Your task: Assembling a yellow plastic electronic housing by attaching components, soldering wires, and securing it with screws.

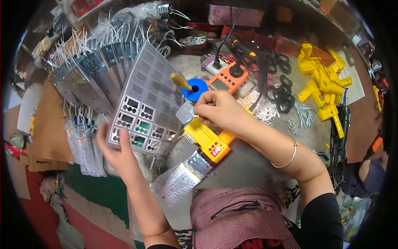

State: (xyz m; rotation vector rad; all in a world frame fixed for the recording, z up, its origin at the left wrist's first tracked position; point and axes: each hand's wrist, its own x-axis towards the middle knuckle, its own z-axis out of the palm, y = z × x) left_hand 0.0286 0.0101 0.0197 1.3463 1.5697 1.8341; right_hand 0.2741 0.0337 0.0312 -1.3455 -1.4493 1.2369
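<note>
My left hand (118, 151) grips a sheet of grey stickers (155, 99) by its lower left edge, thumb on the front, and holds it tilted up. The lower rows on it show cut-out panels with dark windows and holes. My right hand (222, 110) pinches a small grey sticker (185, 113) at the sheet's right edge; whether it is fully off the sheet I cannot tell. Just below lies a yellow tool housing (207, 141) with a red-marked panel. A metal plate in bubble wrap (178, 182) sticks out of it toward me.
Metal plates with white wires (93, 79) stand in a row at left. Behind my right hand are an orange multimeter (226, 79), a blue spool (195, 89) and a wooden-handled tool (180, 81). Screws (304, 114), black rings (284, 93) and yellow housings (327, 83) lie at right.
</note>
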